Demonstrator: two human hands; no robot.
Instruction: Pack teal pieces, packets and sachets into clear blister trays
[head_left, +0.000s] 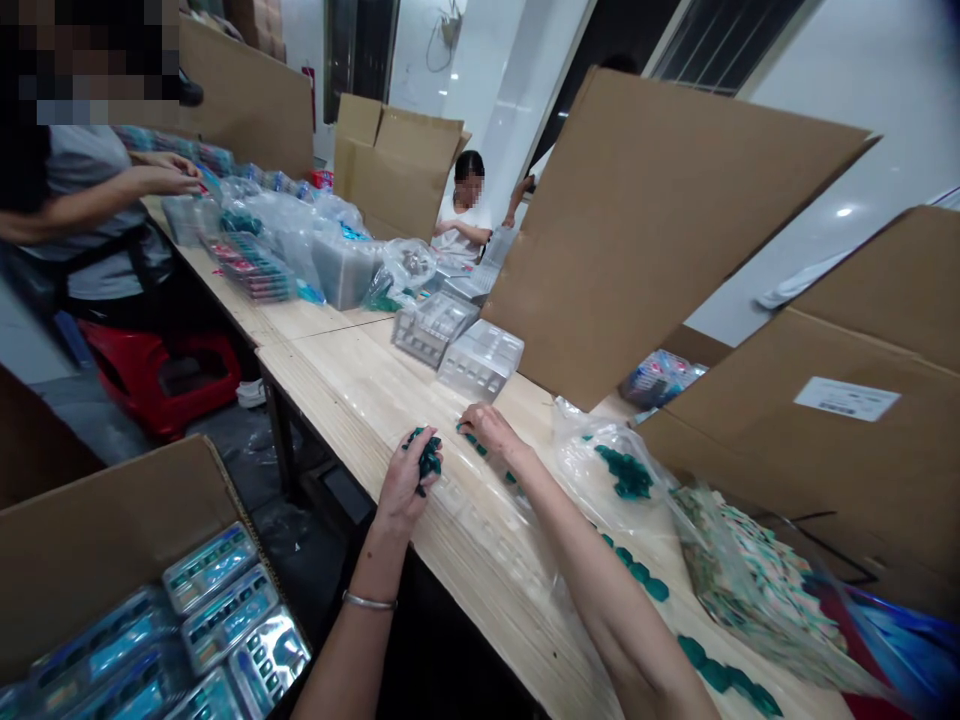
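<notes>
My left hand is closed around a bunch of small dark green pieces, held up above the table's near edge. Just to its right, my right hand reaches down with fingers pinched together at a small green piece, over a row of clear plastic blister trays. More green pieces show in the trays under the right wrist, and others lie in rows beside and beyond the right forearm, such as this green row. What exactly the pieces are is too small to tell.
Stacked clear trays stand ahead. An open plastic bag with green pieces and a bag of flat pieces lie at right. Large cardboard rises behind. A carton of filled packs sits lower left; co-workers sit beyond.
</notes>
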